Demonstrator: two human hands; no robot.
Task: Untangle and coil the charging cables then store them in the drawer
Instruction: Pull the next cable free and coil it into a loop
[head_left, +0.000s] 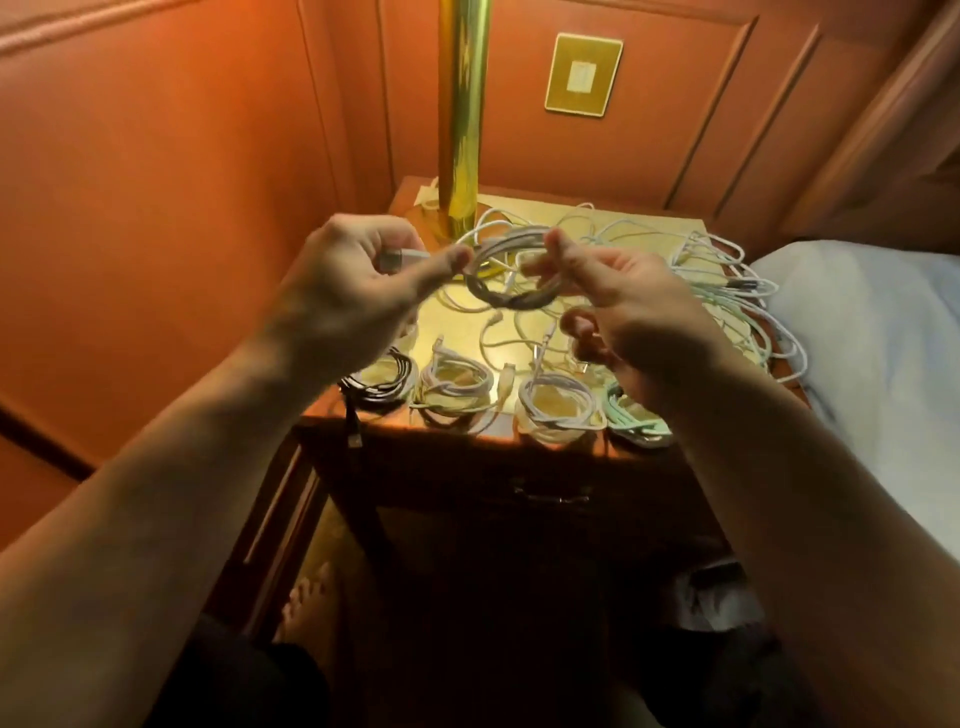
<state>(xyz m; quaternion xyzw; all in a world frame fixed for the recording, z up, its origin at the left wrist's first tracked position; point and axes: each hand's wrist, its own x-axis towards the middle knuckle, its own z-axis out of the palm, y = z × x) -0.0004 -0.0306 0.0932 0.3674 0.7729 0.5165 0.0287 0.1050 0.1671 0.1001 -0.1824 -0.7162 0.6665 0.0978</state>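
Coiling in progress: white cable held above nightstand, left hand pinching plug end, right hand pinching loop. Four finished coils at front edge; tangle remains. Next, likely: wrap tail, set down.

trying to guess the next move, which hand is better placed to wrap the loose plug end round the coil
Left. The left hand already pinches the plug end, while the right hand steadies the white coil from the other side.
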